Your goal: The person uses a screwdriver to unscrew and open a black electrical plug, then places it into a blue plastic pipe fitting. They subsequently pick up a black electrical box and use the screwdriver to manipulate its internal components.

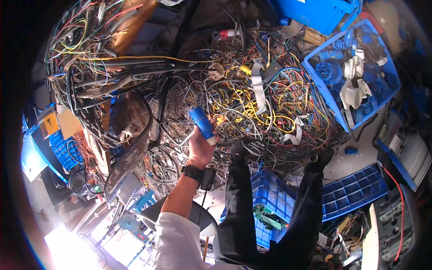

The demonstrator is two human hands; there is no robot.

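Note:
My left hand [201, 149] is closed around a blue cylindrical industrial plug [201, 121]. A pale end piece shows at its lower side, by my fingers. It is raised and tilted over a large heap of tangled wires [274, 101], mostly grey, black, yellow and red. A dark band [193, 173] circles my left wrist. My right hand is not in view. Right of the heap stands a blue crate [328, 101] holding blue connectors [327, 72] and white fittings [351, 94].
At upper left, thick black cables [112, 81] stretch toward the heap. My legs [236, 202] are spread below it. A blue perforated basket [274, 189] with green circuit boards [270, 219] sits between them. A blue grid tray [353, 191] lies to the right. Another blue bin [315, 13] stands behind.

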